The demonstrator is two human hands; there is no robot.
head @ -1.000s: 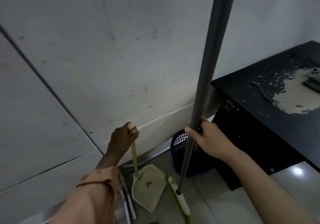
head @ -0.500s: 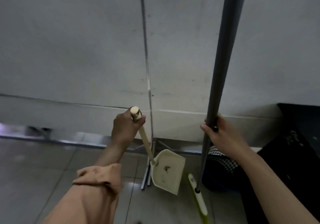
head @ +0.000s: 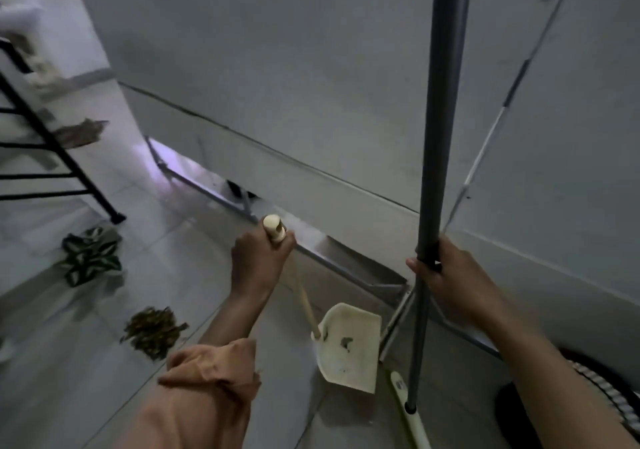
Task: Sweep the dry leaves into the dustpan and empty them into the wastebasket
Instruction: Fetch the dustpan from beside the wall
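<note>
My left hand (head: 258,261) grips the top of the cream dustpan's long handle. The dustpan (head: 349,348) hangs low over the floor, holding a few leaf scraps. My right hand (head: 450,275) grips the grey broom pole (head: 440,119), which stands nearly upright. The broom's white and green head (head: 408,414) rests on the tiles just right of the dustpan. A pile of dry leaves (head: 152,330) lies on the floor at the lower left. The dark wastebasket (head: 602,393) shows only its rim at the lower right corner.
A grey wall panel (head: 311,84) with a metal base rail runs across the back. A black metal rack (head: 52,150) stands at the far left. A green and white leafy bundle (head: 90,254) lies by the rack's foot. Light floor tiles (head: 69,396) stretch to the lower left.
My view has swung left, so the leaf pile and the rack now show and the wastebasket has slid to the right edge. Both hands keep their grips.
</note>
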